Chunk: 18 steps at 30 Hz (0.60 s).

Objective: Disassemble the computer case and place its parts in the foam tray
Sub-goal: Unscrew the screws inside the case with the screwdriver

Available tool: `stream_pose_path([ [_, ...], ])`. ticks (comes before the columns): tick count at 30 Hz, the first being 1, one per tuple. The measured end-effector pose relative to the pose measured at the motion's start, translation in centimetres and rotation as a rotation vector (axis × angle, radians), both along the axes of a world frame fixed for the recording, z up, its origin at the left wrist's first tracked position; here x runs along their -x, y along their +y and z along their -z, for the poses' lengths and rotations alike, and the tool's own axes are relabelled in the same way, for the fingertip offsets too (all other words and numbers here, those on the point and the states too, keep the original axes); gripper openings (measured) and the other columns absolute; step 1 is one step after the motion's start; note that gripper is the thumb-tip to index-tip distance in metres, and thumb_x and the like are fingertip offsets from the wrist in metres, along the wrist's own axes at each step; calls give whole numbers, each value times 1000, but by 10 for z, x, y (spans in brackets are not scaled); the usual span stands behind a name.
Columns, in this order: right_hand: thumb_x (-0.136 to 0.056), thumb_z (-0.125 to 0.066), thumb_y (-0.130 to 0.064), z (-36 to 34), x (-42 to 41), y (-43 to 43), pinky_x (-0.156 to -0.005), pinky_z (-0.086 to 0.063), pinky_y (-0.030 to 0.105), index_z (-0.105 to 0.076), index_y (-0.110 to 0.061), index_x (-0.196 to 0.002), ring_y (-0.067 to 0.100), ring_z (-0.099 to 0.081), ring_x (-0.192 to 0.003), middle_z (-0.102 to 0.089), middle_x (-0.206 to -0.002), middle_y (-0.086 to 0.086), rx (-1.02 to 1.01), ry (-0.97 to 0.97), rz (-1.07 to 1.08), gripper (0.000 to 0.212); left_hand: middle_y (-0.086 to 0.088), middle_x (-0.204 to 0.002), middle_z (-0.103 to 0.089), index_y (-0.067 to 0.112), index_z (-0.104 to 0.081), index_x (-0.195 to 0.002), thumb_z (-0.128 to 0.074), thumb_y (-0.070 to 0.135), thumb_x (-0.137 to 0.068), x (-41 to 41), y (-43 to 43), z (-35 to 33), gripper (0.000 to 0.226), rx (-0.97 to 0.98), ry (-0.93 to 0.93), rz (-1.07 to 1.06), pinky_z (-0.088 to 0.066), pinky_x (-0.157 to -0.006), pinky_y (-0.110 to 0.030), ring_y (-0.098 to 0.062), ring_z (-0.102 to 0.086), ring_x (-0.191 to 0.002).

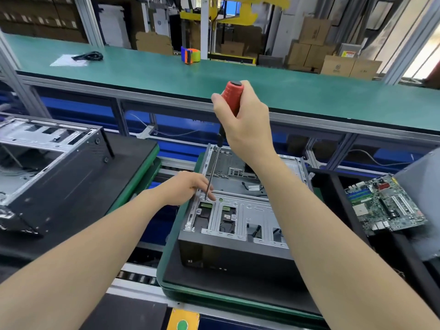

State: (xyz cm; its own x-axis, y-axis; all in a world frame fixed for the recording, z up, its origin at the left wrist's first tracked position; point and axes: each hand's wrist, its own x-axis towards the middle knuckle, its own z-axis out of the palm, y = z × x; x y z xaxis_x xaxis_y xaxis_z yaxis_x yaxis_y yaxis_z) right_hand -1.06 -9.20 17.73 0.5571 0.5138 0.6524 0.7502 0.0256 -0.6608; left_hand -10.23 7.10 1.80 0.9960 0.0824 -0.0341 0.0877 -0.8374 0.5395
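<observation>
An open computer case (240, 217) lies on a black pad on a green pallet (171, 277) in the middle. My right hand (242, 120) grips the red handle of a long screwdriver (232, 97) held nearly upright. Its thin shaft runs down to the case's silver drive bracket at the upper left corner. My left hand (188, 186) rests on that corner, fingers pinching the shaft near its tip. A green motherboard (385, 206) lies in the dark foam tray (345, 210) to the right.
A second open case (47, 172) sits on a black pad to the left. Behind runs a long green workbench (214, 75) with a tape dispenser (190, 55) and a black cable (89, 55). A grey panel (421, 210) leans at the far right.
</observation>
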Motion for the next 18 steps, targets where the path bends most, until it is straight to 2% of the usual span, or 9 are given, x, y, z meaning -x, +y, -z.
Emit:
stream_pose_path([
  [3,-104,-64,-34,-1,10,14,-59,-52,34,-50,-14,-97,12,-55,-63,-57,-76,-5,33,-41,23,25,17,-119,-69,32,-79,-103,-37,-10,-98,2,9,4,59,35,-31,-15,-49,-106,-37,-5,-61,-115],
  [6,-104,-64,-33,0,16,23,-59,-50,27,-50,-14,-99,9,-55,-64,-57,-77,-7,55,-70,42,23,14,-118,-68,28,-69,-111,-35,-4,-100,1,14,9,49,42,-19,-42,-53,-99,-44,-15,-65,-110],
  [9,-104,-64,-31,2,20,28,-60,-49,27,-52,-11,-101,11,-56,-66,-58,-80,-5,58,-81,59,24,17,-123,-62,26,-63,-126,-33,-4,-102,1,15,13,48,35,-23,-26,-49,-105,-37,-10,-59,-117],
  [13,-104,-64,-29,5,22,30,-57,-43,18,-50,-13,-98,6,-51,-62,-55,-76,-8,62,-73,76,22,7,-135,-62,23,-64,-131,-33,-7,-101,0,18,15,52,28,-38,15,-44,-109,-27,-7,-54,-122],
  [16,-104,-64,-29,5,22,31,-56,-41,17,-49,-13,-95,6,-49,-61,-54,-74,-7,56,-58,79,24,6,-135,-62,26,-68,-125,-32,-8,-100,0,21,15,55,31,-40,26,-45,-110,-32,-12,-55,-127],
  [18,-104,-64,-30,5,21,32,-56,-42,18,-50,-13,-96,6,-49,-61,-55,-75,-7,61,-61,75,23,4,-141,-59,27,-71,-119,-32,-10,-99,0,22,16,57,43,-22,42,-40,-115,-34,-13,-49,-136],
])
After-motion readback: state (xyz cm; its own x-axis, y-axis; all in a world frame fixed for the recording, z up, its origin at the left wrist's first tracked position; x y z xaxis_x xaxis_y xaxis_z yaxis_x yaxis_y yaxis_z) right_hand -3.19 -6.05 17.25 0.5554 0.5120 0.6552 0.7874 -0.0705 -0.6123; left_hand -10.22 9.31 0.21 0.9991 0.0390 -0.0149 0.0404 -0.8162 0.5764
